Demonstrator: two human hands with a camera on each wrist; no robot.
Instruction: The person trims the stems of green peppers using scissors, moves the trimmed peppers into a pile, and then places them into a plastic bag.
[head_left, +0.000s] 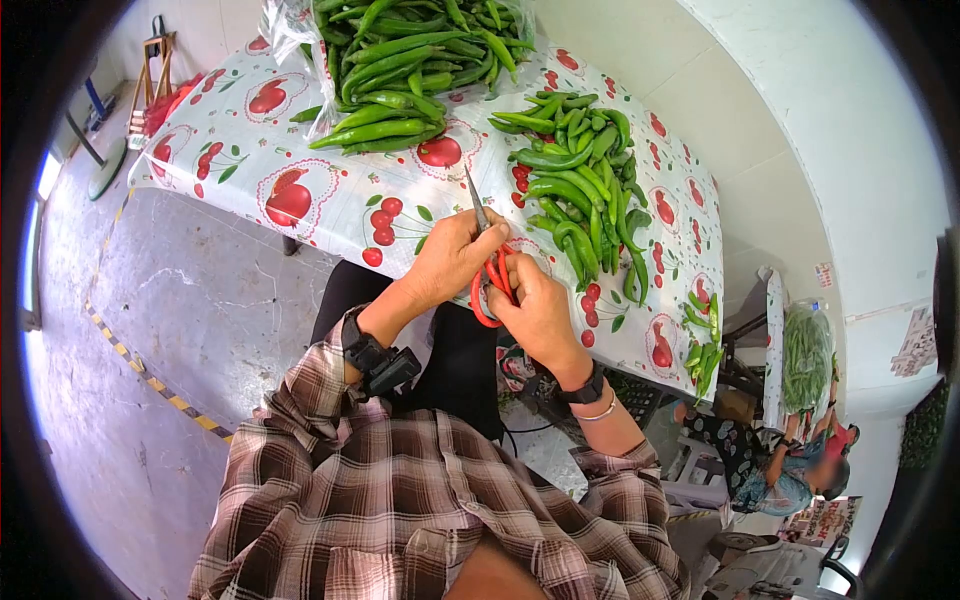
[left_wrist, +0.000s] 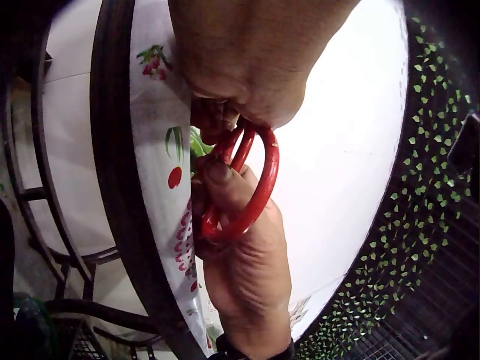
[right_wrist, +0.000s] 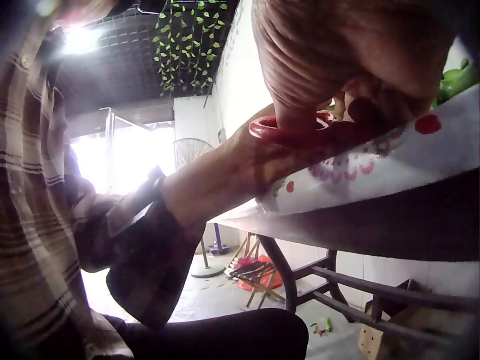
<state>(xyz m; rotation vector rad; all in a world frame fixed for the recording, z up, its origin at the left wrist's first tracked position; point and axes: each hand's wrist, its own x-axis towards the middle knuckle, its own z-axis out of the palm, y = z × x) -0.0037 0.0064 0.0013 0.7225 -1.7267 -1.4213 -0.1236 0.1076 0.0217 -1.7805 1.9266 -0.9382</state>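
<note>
Plaid shirt (head_left: pixel 400 500) nearest camera. Beyond, red-handled scissors (left_wrist: pixel 271 169) above near edge of tabletop (head_left: pixel 335 218), point away from body. Left hand (head_left: pixel 460 252): fingers curled round scissors near pivot. Right hand (head_left: pixel 535 308): gripping red handle loops. Scissors probably light, stiff, smooth; best held by loops, clear of point. Loose green peppers (head_left: pixel 585 190) beyond right fingers, toward tabletop's right end; likely light, firm, slick.

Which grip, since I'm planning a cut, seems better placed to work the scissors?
Right, I'd say: the right grip has its thumb apparently through a red loop of the scissors, while the left grip sits nearer the blades.
</note>
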